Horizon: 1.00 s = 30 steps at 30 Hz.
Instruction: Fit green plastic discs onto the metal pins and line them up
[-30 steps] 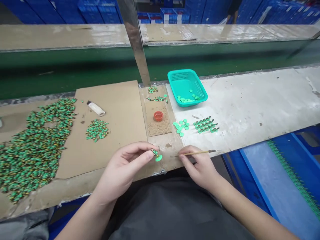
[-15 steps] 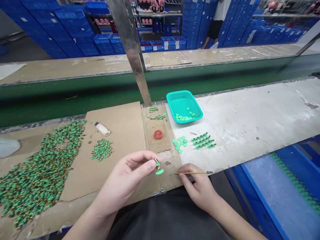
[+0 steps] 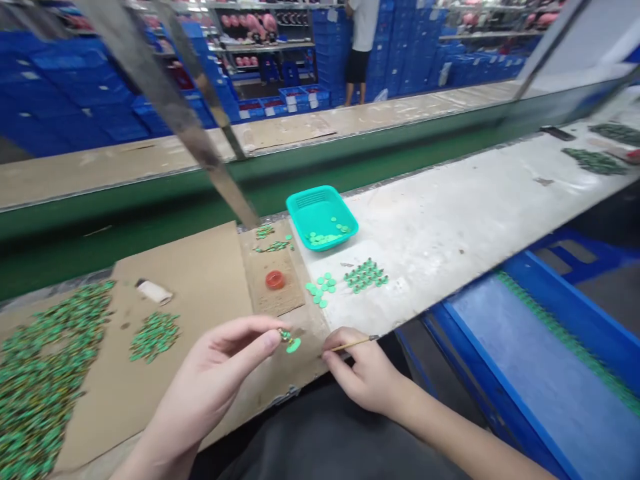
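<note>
Between thumb and forefinger, my left hand (image 3: 220,373) pinches a small green figurine (image 3: 287,339) that has a round light-green base. My right hand (image 3: 363,367) is closed around a thin brush (image 3: 353,344), whose dark tip points right. Beyond the hands sits a small red dish (image 3: 275,280) on a piece of cardboard. Loose green discs (image 3: 321,289) lie right of it, beside rows of figurines standing on bases (image 3: 367,275). A teal basket (image 3: 323,217) behind them holds more discs.
A large heap of green pieces (image 3: 50,367) covers the left side, with a smaller pile (image 3: 155,335) on cardboard. A white bottle with a dark cap (image 3: 154,291) lies there. Metal posts (image 3: 200,147) rise behind. A blue crate (image 3: 540,373) stands at right; a person (image 3: 361,47) is beyond.
The view has swung right, so the bench things appear further left and more of the right end shows. Both hands keep their grips on the figurine and the brush.
</note>
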Motion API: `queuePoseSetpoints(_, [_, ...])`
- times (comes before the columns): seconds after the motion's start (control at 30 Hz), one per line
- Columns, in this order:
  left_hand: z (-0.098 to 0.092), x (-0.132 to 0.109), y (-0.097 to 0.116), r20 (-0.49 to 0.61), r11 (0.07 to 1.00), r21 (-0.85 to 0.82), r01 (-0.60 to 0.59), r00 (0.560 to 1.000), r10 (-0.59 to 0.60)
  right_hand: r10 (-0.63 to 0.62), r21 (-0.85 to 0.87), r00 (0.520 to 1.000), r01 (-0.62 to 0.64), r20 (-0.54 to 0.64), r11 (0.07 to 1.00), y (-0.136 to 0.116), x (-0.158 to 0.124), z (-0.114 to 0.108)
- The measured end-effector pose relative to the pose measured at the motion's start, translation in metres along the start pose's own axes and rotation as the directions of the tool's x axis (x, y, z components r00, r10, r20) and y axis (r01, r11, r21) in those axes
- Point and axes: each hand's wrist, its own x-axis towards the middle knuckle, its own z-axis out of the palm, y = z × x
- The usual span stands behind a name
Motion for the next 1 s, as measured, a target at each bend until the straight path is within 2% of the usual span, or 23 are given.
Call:
queuePoseSetpoints(0.07, [0.006,0.009,-0.004,0.016,0.982,0.181,-0.056,0.998,0.054,0.006,0.007,0.999,-0.005,-0.032,1.0,-0.004,-0.006,-0.008])
queuePoseSetpoints(0.13, [0.017,0.021,-0.008,0.086,0.932,0.336,-0.137,0.99,0.114,0.027,0.004,0.997,-0.026,-0.078,1.0,-0.007,-0.015,-0.018])
queuePoseSetpoints(0.23, [0.047,0.043,-0.013,0.206,0.88,0.405,-0.248,0.963,0.176,0.089,-0.002,0.984,-0.09,-0.156,0.996,-0.009,-0.032,-0.035])
queuePoseSetpoints(0.33, [0.085,0.066,-0.022,0.267,0.815,0.449,-0.366,0.925,0.269,0.149,0.002,0.965,-0.152,-0.217,0.988,-0.008,-0.047,-0.051])
queuePoseSetpoints(0.43, [0.119,0.085,-0.032,0.242,0.718,0.52,-0.463,0.886,0.397,0.19,0.006,0.949,-0.195,-0.253,0.981,-0.003,-0.056,-0.063])
queuePoseSetpoints(0.5, [0.134,0.093,-0.037,0.197,0.658,0.577,-0.484,0.864,0.463,0.211,0.001,0.94,-0.218,-0.27,0.976,0.0,-0.06,-0.069])
queuePoseSetpoints(0.6, [0.145,0.098,-0.042,0.168,0.591,0.644,-0.485,0.844,0.509,0.234,-0.009,0.93,-0.247,-0.284,0.969,0.004,-0.065,-0.077])
queuePoseSetpoints(0.73, [0.15,0.099,-0.046,0.169,0.54,0.703,-0.464,0.845,0.507,0.26,-0.014,0.921,-0.275,-0.292,0.961,0.007,-0.069,-0.086])
queuePoseSetpoints(1.0, [0.158,0.1,-0.044,0.126,0.537,0.729,-0.424,0.855,0.502,0.268,-0.013,0.911,-0.286,-0.314,0.958,0.011,-0.07,-0.094])
